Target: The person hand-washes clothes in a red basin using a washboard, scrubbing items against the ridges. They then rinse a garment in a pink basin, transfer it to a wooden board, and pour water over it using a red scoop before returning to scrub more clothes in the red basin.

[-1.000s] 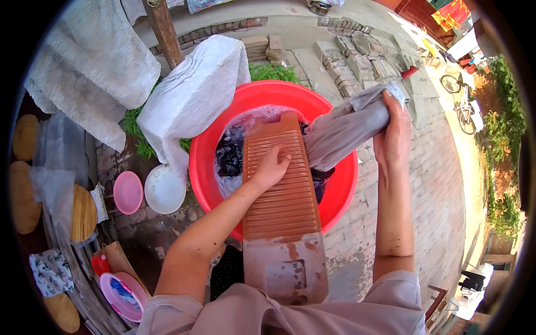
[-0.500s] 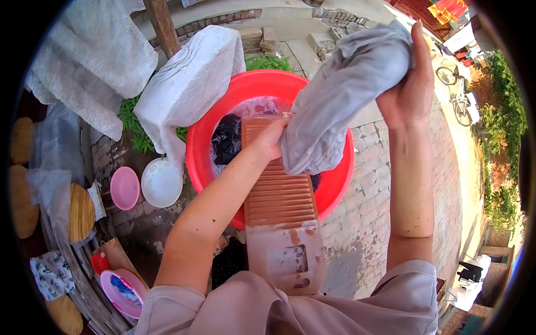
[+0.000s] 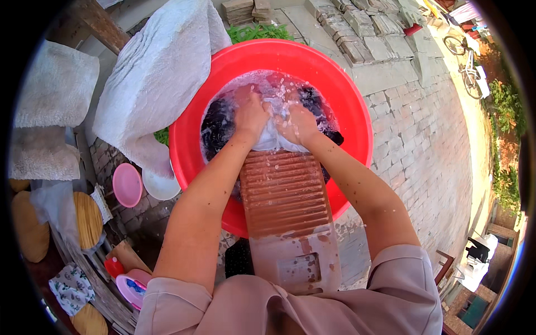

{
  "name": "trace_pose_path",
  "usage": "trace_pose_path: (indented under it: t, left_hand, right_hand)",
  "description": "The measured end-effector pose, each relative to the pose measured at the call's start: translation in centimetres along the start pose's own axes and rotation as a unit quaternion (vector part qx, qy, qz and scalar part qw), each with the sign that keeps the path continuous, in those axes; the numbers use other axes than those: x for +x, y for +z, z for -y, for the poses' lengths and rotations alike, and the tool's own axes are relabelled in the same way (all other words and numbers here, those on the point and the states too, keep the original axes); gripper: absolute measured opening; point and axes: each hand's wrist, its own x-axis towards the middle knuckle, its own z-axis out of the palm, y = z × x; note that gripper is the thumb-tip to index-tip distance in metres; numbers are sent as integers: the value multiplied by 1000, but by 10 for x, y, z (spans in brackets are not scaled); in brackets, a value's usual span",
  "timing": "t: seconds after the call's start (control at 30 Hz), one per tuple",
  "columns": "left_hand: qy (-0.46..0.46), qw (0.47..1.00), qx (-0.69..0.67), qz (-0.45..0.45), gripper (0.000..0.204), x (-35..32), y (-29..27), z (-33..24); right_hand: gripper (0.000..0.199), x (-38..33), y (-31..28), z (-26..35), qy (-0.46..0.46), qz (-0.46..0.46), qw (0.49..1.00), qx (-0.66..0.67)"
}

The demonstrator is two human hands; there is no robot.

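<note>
Both my hands are down in the soapy water of a big red basin [image 3: 354, 131], pressing a light grey cloth [image 3: 270, 137] at the upper end of a brown washboard [image 3: 287, 192]. On the cloth's left side my left hand [image 3: 250, 116] is closed, its fingertips partly under water. My right hand [image 3: 297, 124] grips the cloth's right side, its fingers half hidden by splashing drops. Dark clothes [image 3: 216, 129] float at the left and right in the basin. The ridged washboard slants out over the basin's near rim toward my body.
White towels [image 3: 162, 72] hang at the upper left, close to the basin's rim. A pink bowl [image 3: 127, 185] and a white bowl [image 3: 160, 185] stand on the paving to the left. Wooden stools [image 3: 87, 220] are farther left. Stacked bricks [image 3: 357, 33] lie beyond the basin.
My hands have brought the grey cloth down from above the basin's right side into the water. My right hand has moved left and down beside my left, and water splashes up.
</note>
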Motion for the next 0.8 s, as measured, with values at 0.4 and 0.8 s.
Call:
trace_pose_path:
  t: [0.4, 0.8]
  left_hand:
    - [275, 955, -79, 72, 22, -85, -23, 7]
    - [343, 933, -84, 70, 31, -122, -44, -20]
  right_hand:
    - [50, -80, -4, 1, -196, 71, 978, 27]
    - [40, -111, -26, -11, -255, -98, 959, 80]
